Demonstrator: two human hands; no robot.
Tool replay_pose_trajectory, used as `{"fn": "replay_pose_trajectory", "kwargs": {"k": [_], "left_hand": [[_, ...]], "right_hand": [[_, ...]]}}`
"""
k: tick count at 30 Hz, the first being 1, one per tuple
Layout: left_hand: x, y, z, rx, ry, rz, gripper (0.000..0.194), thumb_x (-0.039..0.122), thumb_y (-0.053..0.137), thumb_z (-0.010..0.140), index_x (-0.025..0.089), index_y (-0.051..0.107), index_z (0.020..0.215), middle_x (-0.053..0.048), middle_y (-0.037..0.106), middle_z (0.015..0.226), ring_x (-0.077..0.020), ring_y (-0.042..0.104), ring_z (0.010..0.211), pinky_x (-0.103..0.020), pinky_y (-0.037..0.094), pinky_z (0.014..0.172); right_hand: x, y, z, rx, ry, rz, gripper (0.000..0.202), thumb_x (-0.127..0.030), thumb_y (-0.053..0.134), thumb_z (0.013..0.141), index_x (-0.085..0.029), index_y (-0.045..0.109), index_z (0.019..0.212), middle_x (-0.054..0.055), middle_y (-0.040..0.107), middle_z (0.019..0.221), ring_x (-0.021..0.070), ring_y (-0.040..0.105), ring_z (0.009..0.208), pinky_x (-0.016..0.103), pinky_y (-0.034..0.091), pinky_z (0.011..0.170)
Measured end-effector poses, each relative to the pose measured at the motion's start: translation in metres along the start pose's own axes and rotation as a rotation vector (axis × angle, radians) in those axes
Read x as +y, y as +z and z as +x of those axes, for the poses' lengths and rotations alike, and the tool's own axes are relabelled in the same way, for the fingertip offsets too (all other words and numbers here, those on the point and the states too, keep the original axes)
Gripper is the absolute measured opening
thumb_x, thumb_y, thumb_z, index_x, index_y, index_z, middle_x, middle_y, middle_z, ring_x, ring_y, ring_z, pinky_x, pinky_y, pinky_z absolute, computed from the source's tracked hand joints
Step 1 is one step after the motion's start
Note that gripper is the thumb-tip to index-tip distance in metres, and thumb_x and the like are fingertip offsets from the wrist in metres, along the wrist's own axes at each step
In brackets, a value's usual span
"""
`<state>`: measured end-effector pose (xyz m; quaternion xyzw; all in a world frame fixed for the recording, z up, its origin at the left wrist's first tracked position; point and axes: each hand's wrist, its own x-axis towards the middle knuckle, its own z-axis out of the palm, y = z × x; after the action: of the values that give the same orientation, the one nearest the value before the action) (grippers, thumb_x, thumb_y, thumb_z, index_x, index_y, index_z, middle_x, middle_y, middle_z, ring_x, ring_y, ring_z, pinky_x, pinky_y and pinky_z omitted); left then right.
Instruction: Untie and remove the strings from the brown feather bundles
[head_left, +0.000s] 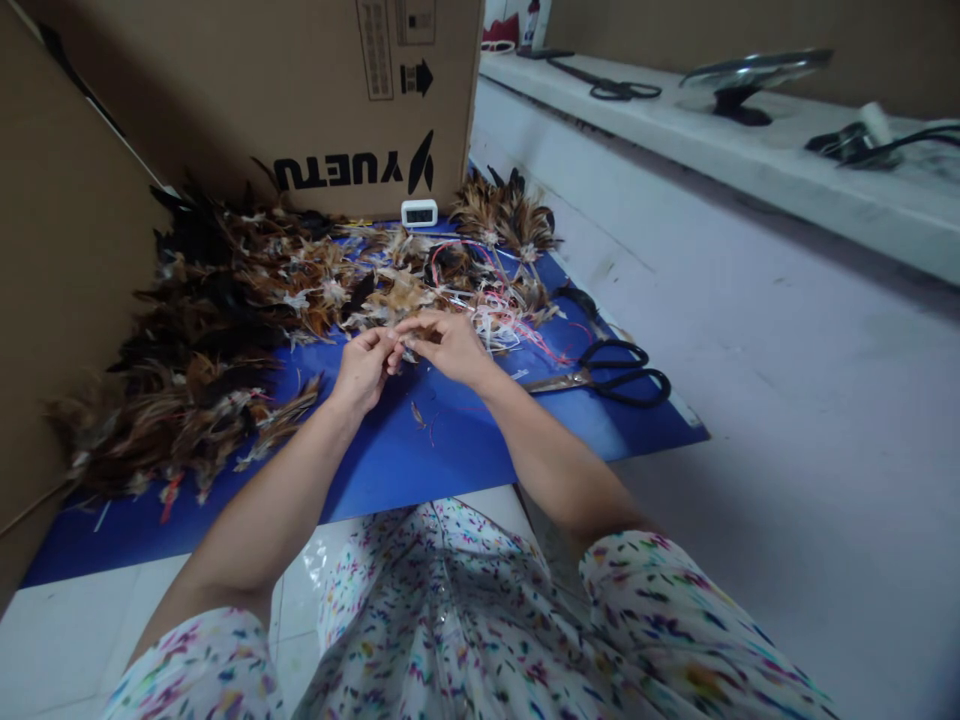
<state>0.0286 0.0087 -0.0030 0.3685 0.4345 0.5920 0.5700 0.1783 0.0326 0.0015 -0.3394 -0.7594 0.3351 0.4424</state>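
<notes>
My left hand [366, 368] and my right hand [448, 345] meet above the blue board [450, 450], fingertips pinched together. A small brownish feather [408, 352] shows between them, mostly covered by the fingers. Just beyond the hands lie loose tan and brown feathers [397, 293]. Beside my right hand is a tangle of white and pink ties [499, 325]. Black-handled scissors [592, 378] rest by my right forearm, blades pointing left. Tiny feather scraps [418, 414] lie on the board nearer to me.
Dark brown feather bundles [202, 350] cover the board's left side, with another bunch [506, 215] at the back right. A small white digital clock [419, 213] stands against a large cardboard box [315, 100]. On the right, a ledge [787, 180] holds more scissors [611, 88] and a pot lid [750, 70].
</notes>
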Motion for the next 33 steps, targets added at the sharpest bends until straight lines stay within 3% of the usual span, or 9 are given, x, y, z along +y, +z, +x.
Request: {"fn": "replay_pose_trajectory", "kwargs": {"k": [6, 11, 19, 25, 33], "left_hand": [[-0.001, -0.001, 0.000, -0.008, -0.023, -0.014, 0.013, 0.013, 0.074, 0.070, 0.013, 0.062, 0.066, 0.004, 0.056, 0.051, -0.0025, 0.040, 0.039, -0.014, 0.028, 0.037], [-0.003, -0.002, 0.002, -0.035, 0.008, -0.013, 0.020, 0.021, 0.081, 0.066, 0.014, 0.062, 0.064, 0.004, 0.055, 0.050, -0.0029, 0.041, 0.039, -0.014, 0.031, 0.037], [-0.010, -0.012, 0.007, 0.011, 0.191, 0.251, 0.033, 0.041, 0.081, 0.073, 0.015, 0.063, 0.065, 0.003, 0.057, 0.048, -0.0058, 0.045, 0.038, -0.017, 0.037, 0.038], [-0.011, -0.010, 0.005, 0.056, 0.307, 0.401, 0.024, 0.034, 0.075, 0.082, 0.017, 0.064, 0.068, 0.003, 0.061, 0.052, -0.0065, 0.046, 0.037, -0.018, 0.037, 0.038], [-0.010, -0.009, 0.000, 0.066, 0.396, 0.530, 0.018, 0.027, 0.068, 0.086, 0.018, 0.066, 0.071, 0.004, 0.060, 0.051, -0.0079, 0.048, 0.037, -0.020, 0.037, 0.041]], "right_hand": [[0.000, -0.003, -0.002, -0.011, -0.095, -0.072, 0.018, -0.017, 0.064, 0.086, -0.025, 0.080, 0.093, 0.001, 0.073, 0.090, 0.0117, 0.063, 0.075, 0.025, 0.047, 0.074], [-0.002, -0.003, -0.002, -0.013, -0.153, -0.130, 0.020, -0.014, 0.060, 0.088, -0.022, 0.078, 0.090, 0.002, 0.073, 0.086, 0.0129, 0.064, 0.078, 0.026, 0.046, 0.079], [-0.008, -0.001, -0.001, 0.131, -0.044, -0.031, 0.012, -0.020, 0.063, 0.084, -0.021, 0.075, 0.087, 0.001, 0.074, 0.088, 0.0144, 0.065, 0.081, 0.028, 0.049, 0.080], [-0.001, 0.006, 0.002, 0.209, 0.068, 0.145, 0.009, -0.022, 0.065, 0.080, -0.019, 0.073, 0.083, 0.001, 0.075, 0.087, 0.0149, 0.068, 0.082, 0.028, 0.052, 0.080], [0.004, 0.011, 0.004, 0.259, 0.122, 0.139, 0.009, -0.020, 0.066, 0.076, -0.018, 0.072, 0.082, 0.002, 0.075, 0.085, 0.0144, 0.067, 0.078, 0.028, 0.052, 0.077]]}}
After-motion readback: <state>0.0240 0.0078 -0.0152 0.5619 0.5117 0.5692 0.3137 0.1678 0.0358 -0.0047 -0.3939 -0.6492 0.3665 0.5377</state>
